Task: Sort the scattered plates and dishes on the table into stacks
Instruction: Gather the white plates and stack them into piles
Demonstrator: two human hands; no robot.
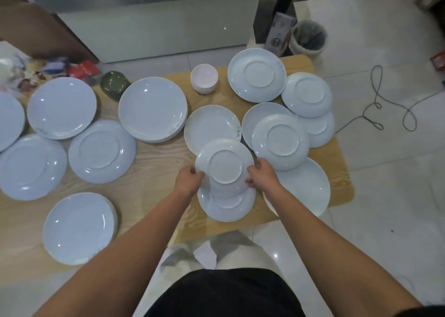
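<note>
I hold a small white plate upside down between both hands, over a short pile of upturned small plates near the table's front edge. My left hand grips its left rim and my right hand its right rim. Behind it lies a face-up plate. Several upturned plates overlap on the right. A stack of large face-up plates stands left of centre.
More large plates lie on the left. A stack of small bowls and a green glass dish sit at the back. The wooden table ends at the right; a cable lies on the tiled floor.
</note>
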